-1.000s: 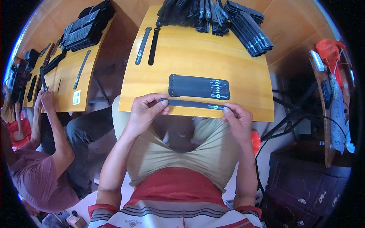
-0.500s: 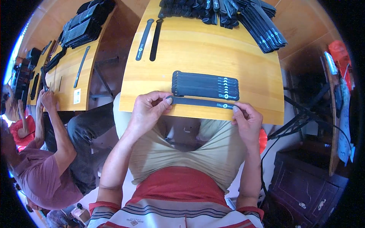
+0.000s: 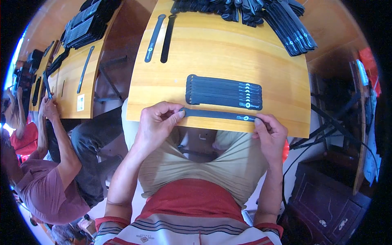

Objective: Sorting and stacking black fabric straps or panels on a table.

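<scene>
A black strap [image 3: 218,114] with a small printed mark is stretched level along the near edge of the wooden table. My left hand [image 3: 158,122] pinches its rounded left end between thumb and fingers. At the other end, the printed one, my right hand [image 3: 269,132] is closed in a pinch. Just beyond the strap lies a neat stack of overlapping black straps [image 3: 222,93], their printed ends to the right. Farther left, two single straps lie side by side: one printed strap [image 3: 155,38] and one plain black strap [image 3: 168,39].
A large heap of black straps [image 3: 228,9] covers the table's far edge, with a fanned bundle [image 3: 290,30] at the far right. To the left, a co-worker [image 3: 51,179] handles a strap at another table [image 3: 69,87]. A dark cabinet [image 3: 326,200] stands at the lower right.
The strap between my hands stays held at both ends, shifted very slightly down. My right hand has moved a little right and down. The whole view has shifted slightly.
</scene>
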`<control>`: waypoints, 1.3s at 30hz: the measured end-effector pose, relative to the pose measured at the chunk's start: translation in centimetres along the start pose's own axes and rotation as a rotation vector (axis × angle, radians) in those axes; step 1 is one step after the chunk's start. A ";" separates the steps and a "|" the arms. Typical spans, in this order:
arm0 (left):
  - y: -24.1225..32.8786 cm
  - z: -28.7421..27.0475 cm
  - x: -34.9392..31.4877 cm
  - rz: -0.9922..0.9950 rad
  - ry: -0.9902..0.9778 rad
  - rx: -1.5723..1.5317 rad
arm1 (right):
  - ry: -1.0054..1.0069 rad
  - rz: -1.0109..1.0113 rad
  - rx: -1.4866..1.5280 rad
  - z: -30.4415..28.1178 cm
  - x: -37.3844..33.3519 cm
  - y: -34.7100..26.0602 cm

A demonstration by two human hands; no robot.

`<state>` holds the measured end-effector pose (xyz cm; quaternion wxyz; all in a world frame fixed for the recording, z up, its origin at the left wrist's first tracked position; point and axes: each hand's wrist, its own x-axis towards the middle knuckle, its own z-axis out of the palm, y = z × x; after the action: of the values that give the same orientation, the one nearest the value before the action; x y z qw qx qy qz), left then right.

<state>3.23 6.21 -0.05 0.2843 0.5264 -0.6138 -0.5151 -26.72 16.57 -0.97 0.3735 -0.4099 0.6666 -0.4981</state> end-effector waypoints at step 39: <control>1.0 0.6 3.1 -0.115 -0.037 -0.005 | 0.126 -0.003 -0.131 0.3 1.8 -0.3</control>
<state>1.47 3.42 0.09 0.2442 0.5503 -0.5864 -0.5419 -27.11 14.75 -0.91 0.3023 -0.4022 0.7194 -0.4789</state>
